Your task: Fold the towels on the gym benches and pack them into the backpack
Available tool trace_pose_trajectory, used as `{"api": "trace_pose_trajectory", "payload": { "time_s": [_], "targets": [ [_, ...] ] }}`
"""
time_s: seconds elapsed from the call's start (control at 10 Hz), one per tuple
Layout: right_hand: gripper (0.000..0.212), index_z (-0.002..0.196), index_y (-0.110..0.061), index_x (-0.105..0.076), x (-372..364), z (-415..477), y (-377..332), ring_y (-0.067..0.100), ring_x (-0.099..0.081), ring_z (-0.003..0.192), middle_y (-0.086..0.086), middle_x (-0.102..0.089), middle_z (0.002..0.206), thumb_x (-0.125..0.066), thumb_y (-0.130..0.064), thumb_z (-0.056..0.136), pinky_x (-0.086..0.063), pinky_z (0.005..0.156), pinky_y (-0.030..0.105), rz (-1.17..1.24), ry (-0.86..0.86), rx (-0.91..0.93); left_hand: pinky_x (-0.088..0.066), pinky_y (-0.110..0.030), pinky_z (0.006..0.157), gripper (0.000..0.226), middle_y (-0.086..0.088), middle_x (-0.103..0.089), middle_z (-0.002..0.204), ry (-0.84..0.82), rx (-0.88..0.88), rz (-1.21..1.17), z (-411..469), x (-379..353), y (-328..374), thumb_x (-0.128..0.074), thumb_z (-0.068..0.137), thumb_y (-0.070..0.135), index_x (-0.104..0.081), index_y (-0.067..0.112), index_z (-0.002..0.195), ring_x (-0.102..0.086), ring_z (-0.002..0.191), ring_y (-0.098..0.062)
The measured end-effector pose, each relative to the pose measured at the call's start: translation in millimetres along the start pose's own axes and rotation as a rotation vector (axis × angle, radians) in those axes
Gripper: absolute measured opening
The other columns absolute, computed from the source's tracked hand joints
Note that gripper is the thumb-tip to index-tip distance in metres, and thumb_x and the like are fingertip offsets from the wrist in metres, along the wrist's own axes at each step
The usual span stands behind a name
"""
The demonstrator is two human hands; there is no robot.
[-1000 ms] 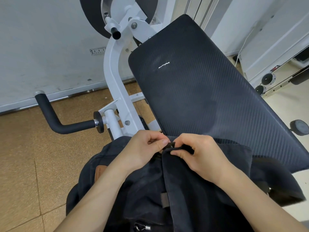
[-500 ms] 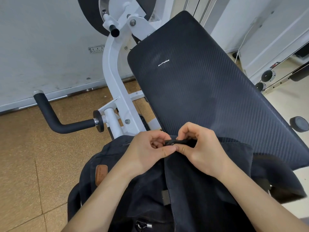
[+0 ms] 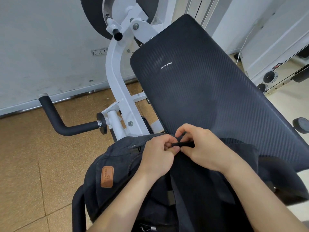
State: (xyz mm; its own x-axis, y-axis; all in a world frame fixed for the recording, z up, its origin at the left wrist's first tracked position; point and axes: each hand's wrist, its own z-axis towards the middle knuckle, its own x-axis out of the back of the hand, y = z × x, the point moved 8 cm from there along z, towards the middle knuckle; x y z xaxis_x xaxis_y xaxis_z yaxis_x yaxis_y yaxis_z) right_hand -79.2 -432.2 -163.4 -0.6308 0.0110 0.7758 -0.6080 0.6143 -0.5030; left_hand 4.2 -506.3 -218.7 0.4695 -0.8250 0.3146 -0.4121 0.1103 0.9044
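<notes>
A dark backpack (image 3: 117, 158) with a brown leather patch (image 3: 107, 176) rests at the near end of a black padded gym bench (image 3: 200, 84). Its dark flap (image 3: 200, 181) lies over the top, running toward me. My left hand (image 3: 158, 156) and my right hand (image 3: 202, 148) meet at the far edge of the flap. Both pinch a short black strap (image 3: 183, 144) between thumb and fingers. No towel shows in view.
A white machine frame (image 3: 117, 77) stands left of the bench, with a black padded handle (image 3: 66, 124) sticking out over the brown floor. A grey wall runs behind. White equipment and black rollers (image 3: 268, 77) sit at the right.
Both hands have lifted the strap slightly up and away from the flap edge. The fingers have shifted along it. The view has moved a little.
</notes>
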Motion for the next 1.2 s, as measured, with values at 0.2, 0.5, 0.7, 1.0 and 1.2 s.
{"api": "trace_pose_trajectory", "payload": {
  "time_s": [0.2, 0.5, 0.7, 1.0, 1.2],
  "targets": [
    [0.037, 0.113, -0.022, -0.061, -7.6, -27.8, -7.2, 0.022, -0.051, 0.096, -0.002, -0.055, 0.105, -0.067, -0.016, 0.077, -0.040, 0.077, 0.035, -0.448, 0.368, 0.034, -0.041, -0.026, 0.083, 0.034, 0.007, -0.056, 0.109, 0.188, -0.356, 0.429, -36.1, -0.2, 12.8, -0.069, 0.083, 0.019, -0.058, 0.025, 0.115, -0.050, 0.095, -0.011],
    [0.054, 0.126, -0.020, -0.066, -70.0, -120.1, 14.3, 0.024, -0.055, 0.120, 0.012, -0.058, 0.136, -0.040, -0.047, 0.086, -0.041, 0.094, 0.045, -0.579, 0.390, -0.057, -0.048, -0.039, 0.099, 0.054, -0.001, -0.054, 0.138, 0.060, -0.469, 0.759, -101.2, -27.4, -46.6, -0.049, 0.090, 0.053, -0.046, 0.032, 0.141, -0.055, 0.121, -0.020],
    [0.057, 0.138, -0.022, -0.054, -86.7, -109.2, 22.9, 0.029, -0.047, 0.134, 0.016, -0.043, 0.149, -0.045, -0.038, 0.084, -0.034, 0.104, 0.051, -0.581, 0.345, -0.048, -0.042, -0.037, 0.105, 0.055, 0.002, -0.050, 0.142, 0.043, -0.349, 0.788, -87.7, -34.8, -56.5, -0.040, 0.091, 0.055, -0.036, 0.037, 0.143, -0.050, 0.127, -0.019],
    [0.051, 0.111, -0.022, -0.070, -72.4, -134.4, 19.0, 0.024, -0.065, 0.109, 0.004, -0.064, 0.122, -0.084, -0.018, 0.062, -0.052, 0.084, 0.039, -0.286, 0.435, 0.188, -0.039, -0.020, 0.101, 0.028, 0.030, -0.057, 0.114, 0.318, -0.206, 0.343, -170.8, 4.3, -21.5, -0.046, 0.093, 0.024, -0.067, 0.039, 0.105, -0.049, 0.112, 0.008],
    [0.048, 0.086, -0.047, -0.067, -36.0, -225.7, 33.0, -0.003, -0.061, 0.069, -0.028, -0.064, 0.091, -0.078, -0.001, 0.073, -0.045, 0.066, 0.008, 0.290, 0.381, 0.447, -0.048, -0.018, 0.067, 0.030, 0.020, -0.068, 0.089, 0.700, -0.202, 0.168, -310.5, -12.8, 20.1, -0.058, 0.089, 0.016, -0.068, 0.045, 0.086, -0.063, 0.076, 0.004]
  ]
}}
